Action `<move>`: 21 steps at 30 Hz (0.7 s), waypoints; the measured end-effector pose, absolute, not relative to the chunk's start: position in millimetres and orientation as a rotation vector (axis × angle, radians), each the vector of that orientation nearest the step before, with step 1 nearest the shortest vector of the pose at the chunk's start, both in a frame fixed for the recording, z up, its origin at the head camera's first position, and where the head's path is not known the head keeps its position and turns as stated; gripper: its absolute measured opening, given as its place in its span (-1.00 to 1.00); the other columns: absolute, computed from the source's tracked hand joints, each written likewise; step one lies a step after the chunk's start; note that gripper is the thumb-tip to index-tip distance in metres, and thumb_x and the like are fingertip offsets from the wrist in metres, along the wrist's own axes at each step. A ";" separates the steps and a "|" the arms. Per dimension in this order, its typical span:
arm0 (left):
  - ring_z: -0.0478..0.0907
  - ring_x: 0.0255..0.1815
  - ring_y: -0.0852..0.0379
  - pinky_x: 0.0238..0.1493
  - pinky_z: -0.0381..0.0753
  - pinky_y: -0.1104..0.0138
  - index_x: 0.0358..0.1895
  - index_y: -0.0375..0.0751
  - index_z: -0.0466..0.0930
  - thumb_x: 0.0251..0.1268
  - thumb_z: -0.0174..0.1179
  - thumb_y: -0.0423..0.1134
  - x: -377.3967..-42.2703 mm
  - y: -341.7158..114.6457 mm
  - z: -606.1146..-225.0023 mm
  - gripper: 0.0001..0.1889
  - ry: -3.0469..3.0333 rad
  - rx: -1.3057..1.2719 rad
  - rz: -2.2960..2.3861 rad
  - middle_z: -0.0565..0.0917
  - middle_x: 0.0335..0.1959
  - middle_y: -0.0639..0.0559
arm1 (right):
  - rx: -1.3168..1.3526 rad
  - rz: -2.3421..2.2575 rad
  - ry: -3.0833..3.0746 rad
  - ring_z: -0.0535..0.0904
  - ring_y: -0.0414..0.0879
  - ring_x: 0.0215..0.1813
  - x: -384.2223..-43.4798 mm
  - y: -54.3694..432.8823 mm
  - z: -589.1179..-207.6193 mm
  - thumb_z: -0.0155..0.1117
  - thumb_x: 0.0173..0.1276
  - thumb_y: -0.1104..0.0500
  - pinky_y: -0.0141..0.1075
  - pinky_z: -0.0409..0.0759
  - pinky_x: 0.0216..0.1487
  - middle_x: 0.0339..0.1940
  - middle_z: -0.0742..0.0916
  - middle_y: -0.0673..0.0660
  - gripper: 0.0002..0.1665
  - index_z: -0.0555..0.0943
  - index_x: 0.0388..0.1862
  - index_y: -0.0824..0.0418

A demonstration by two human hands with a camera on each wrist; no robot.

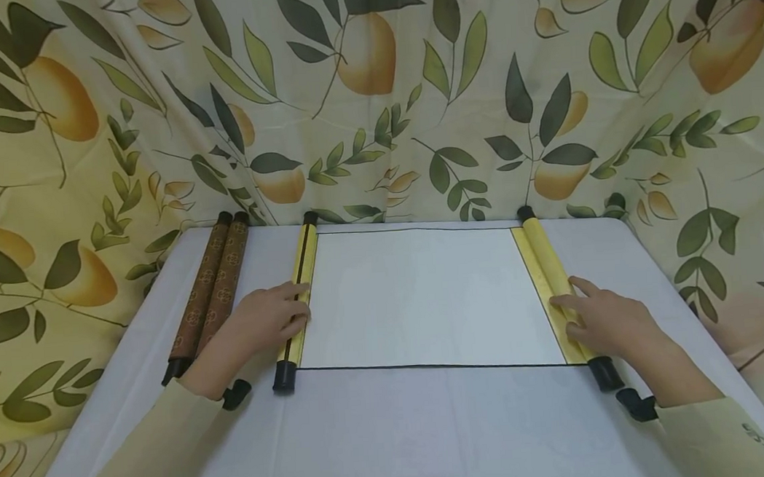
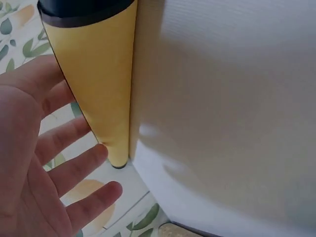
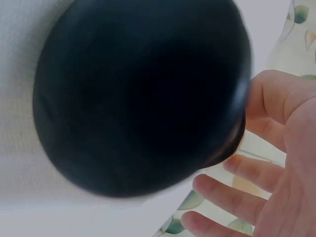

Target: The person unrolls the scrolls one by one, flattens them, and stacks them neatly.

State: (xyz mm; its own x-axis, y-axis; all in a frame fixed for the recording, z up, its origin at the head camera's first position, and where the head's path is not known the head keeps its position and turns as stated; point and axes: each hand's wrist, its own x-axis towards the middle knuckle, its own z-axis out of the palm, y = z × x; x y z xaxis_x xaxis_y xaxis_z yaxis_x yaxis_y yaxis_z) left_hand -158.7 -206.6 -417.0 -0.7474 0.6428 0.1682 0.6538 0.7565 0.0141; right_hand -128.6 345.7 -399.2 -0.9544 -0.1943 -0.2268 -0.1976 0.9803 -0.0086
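Note:
A hanging scroll lies unrolled on the table, its blank white paper (image 1: 419,302) framed by thin dark lines and yellow end bands. Black knobs cap both of its rods. At the left rod (image 1: 302,258), my left hand (image 1: 270,315) rests with fingertips on the yellow band; the left wrist view shows its fingers (image 2: 79,170) spread loosely beside the yellow rod (image 2: 101,84). My right hand (image 1: 613,319) touches the thicker yellow roll (image 1: 545,250) at the right, fingers extended. In the right wrist view a black knob (image 3: 138,98) hides most of that roll.
Two brown patterned rolled scrolls (image 1: 203,293) with black ends lie side by side at the table's left, partly behind my left forearm. A white cloth (image 1: 381,435) covers the table. Behind it hangs a curtain (image 1: 376,144) printed with fruit and leaves.

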 end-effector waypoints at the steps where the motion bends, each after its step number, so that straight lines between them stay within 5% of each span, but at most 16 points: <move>1: 0.62 0.15 -0.11 -0.28 0.64 0.19 -0.23 0.02 0.76 0.32 0.29 -0.09 -158.1 -208.1 -417.2 -0.89 -2.807 -1.035 -0.097 0.62 0.23 -0.15 | -0.292 0.018 2.899 0.59 0.37 -0.07 -128.4 345.9 -399.7 0.27 0.24 0.10 -0.19 0.42 -0.56 0.41 0.33 0.52 -0.40 0.55 0.30 0.12; 7: 0.68 -0.03 -0.06 -0.34 0.61 0.23 -0.18 -0.06 0.70 0.28 0.33 -0.12 -156.2 -217.6 -417.5 -0.85 -2.802 -1.007 -0.036 0.62 0.21 -0.16 | -0.267 -0.029 2.888 0.57 0.46 0.02 -130.1 349.8 -404.8 0.20 0.24 0.11 -0.15 0.45 -0.51 0.43 0.29 0.53 -0.38 0.52 0.32 0.14; 12: 0.67 0.04 -0.10 -0.38 0.60 0.25 -0.19 -0.05 0.75 0.30 0.28 -0.18 -154.3 -222.6 -416.7 -0.89 -2.818 -0.994 -0.024 0.63 0.21 -0.18 | -0.264 -0.044 2.865 0.55 0.51 0.06 -130.7 351.2 -405.2 0.20 0.27 0.08 -0.08 0.49 -0.49 0.44 0.26 0.53 -0.37 0.50 0.35 0.13; 16: 0.64 0.10 -0.13 -0.27 0.67 0.15 -0.14 -0.02 0.76 0.35 0.26 -0.13 -151.9 -226.0 -418.5 -0.85 -2.865 -0.955 -0.052 0.59 0.26 -0.18 | -0.261 -0.039 2.822 0.46 0.60 0.14 -133.3 349.5 -402.2 0.23 0.36 -0.10 0.26 0.58 -0.30 0.45 0.20 0.59 -0.32 0.44 0.42 0.07; 21: 0.55 0.24 -0.17 -0.06 0.67 0.02 0.06 0.02 0.70 0.38 0.24 0.00 -147.1 -232.8 -415.2 -0.70 -2.952 -0.878 -0.098 0.51 0.35 -0.16 | -0.235 -0.048 2.792 0.25 0.71 0.27 -138.8 334.9 -393.9 0.25 0.31 -0.34 0.51 0.41 -0.05 0.46 0.08 0.68 -0.04 0.22 0.56 0.01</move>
